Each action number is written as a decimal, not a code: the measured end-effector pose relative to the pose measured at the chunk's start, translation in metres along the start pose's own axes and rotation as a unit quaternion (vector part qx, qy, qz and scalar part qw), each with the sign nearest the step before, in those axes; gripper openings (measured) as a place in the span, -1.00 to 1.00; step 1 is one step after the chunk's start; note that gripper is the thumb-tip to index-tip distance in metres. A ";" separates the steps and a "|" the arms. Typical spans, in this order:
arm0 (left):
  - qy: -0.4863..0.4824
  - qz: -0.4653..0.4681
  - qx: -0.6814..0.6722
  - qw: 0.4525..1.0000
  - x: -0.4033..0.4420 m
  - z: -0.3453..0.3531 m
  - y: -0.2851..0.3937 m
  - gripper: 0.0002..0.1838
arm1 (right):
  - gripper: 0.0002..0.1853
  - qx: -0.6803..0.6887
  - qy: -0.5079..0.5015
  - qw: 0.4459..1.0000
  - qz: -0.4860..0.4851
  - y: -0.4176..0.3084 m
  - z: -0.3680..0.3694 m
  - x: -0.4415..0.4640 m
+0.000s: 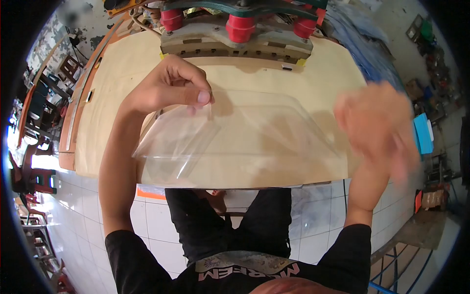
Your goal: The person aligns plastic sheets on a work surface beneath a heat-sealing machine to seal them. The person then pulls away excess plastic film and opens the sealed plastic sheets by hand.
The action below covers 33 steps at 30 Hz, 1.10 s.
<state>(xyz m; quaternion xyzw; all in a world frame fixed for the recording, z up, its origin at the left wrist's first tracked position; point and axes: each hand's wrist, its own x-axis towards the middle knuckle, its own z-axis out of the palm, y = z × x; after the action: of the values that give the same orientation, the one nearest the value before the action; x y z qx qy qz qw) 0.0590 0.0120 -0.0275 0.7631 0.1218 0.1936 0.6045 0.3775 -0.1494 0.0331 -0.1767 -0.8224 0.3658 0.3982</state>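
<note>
A clear plastic sheet (254, 132) with creased, slanted edges lies over the tan table covering in front of me. My left hand (171, 88) pinches its upper left edge between thumb and fingers and lifts that corner, so the left part is bent up and catches the light. I cannot tell whether the plastic is one layer or a bag. My right hand (374, 122) is raised to the right of the plastic, apart from it. Motion smears its fingers, and whether it holds anything does not show.
A heavy machine head (237, 48) with red cylindrical parts (240, 28) stands across the table's far side. A small dark piece (287, 67) lies before it. Blue plastic sheeting (360, 54) drapes at the far right, with a bright blue object (423, 133) nearer. The tan covering (117, 68) reaches the table's near edge.
</note>
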 end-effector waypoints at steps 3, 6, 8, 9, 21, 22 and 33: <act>-0.006 0.026 0.008 1.000 0.002 0.001 0.000 -0.87 | -0.62 -0.066 0.038 0.980 0.184 0.046 -0.033 0.003; 0.000 0.019 0.008 1.000 0.001 0.001 0.002 -0.88 | -0.60 -0.005 0.041 0.966 0.256 0.078 -0.028 -0.011; -0.003 0.036 0.011 0.999 0.001 0.000 -0.001 -0.88 | -0.54 0.032 0.021 0.966 0.257 0.089 -0.022 -0.015; -0.004 0.058 0.019 0.998 0.001 -0.001 -0.002 -0.89 | -0.48 0.065 -0.001 0.965 0.253 0.091 -0.022 -0.016; 0.057 0.044 0.002 0.997 -0.005 -0.016 -0.008 -0.78 | -0.71 0.042 -0.041 0.968 0.245 0.058 -0.048 -0.025; 0.062 0.039 -0.002 0.997 -0.005 -0.016 -0.009 -0.76 | -0.71 0.042 -0.039 0.968 0.245 0.055 -0.046 -0.024; 0.082 0.056 0.008 0.995 -0.007 -0.023 -0.011 -0.74 | -0.89 0.067 0.080 0.944 0.313 0.052 -0.031 -0.015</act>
<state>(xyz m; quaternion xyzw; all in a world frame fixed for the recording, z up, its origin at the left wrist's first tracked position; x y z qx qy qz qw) 0.0433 0.0318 -0.0350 0.7548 0.1298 0.2882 0.5747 0.4111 -0.1088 -0.0001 -0.4266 -0.6650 0.5108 0.3388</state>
